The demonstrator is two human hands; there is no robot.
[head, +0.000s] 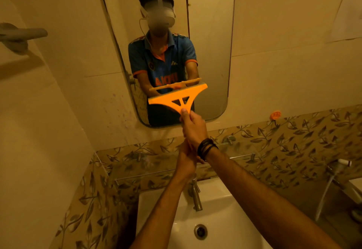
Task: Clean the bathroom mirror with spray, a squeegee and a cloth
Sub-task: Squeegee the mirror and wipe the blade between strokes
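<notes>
Squeegee (177,97), orange: blade edge laid against the lower part of the mirror (211,43), tilted. Right hand (194,129) closed around its handle just below the mirror; left hand (185,161) clasped on the handle end beneath. Sink (225,219) and tap (195,197) lie below the mirror.

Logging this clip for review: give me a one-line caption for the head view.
Both hands, right hand above left hand, grip an orange squeegee with its blade against the lower wall mirror, above a white sink.
</notes>
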